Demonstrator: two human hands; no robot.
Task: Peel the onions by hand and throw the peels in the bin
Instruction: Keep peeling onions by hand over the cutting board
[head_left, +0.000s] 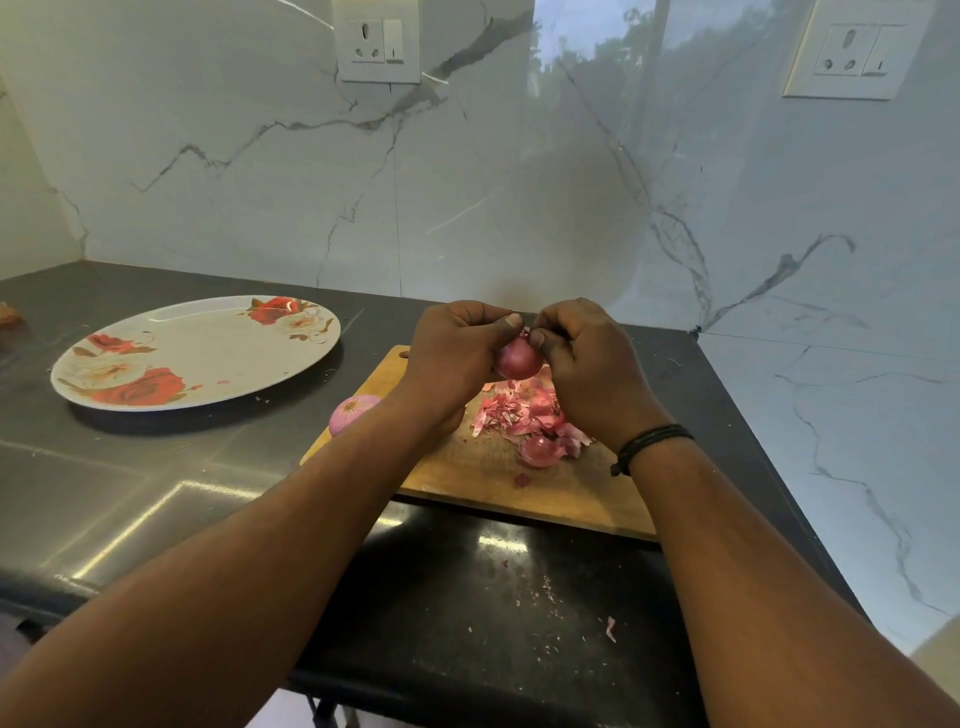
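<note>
Left hand (457, 353) cups small red onion (517, 359), fingers curled round it, held above wooden cutting board (545, 486); right hand (584, 358) pinches skin at onion's top, fingertips together on it; heap of pink-red onion peels (524, 413) lies on board beneath hands; second, pale pink onion (352, 411) sits at board's left edge, partly behind left forearm; white oval plate with red rose print (197, 353) rests well left on dark stone counter (130, 478); black band (652, 441) on right wrist.
</note>
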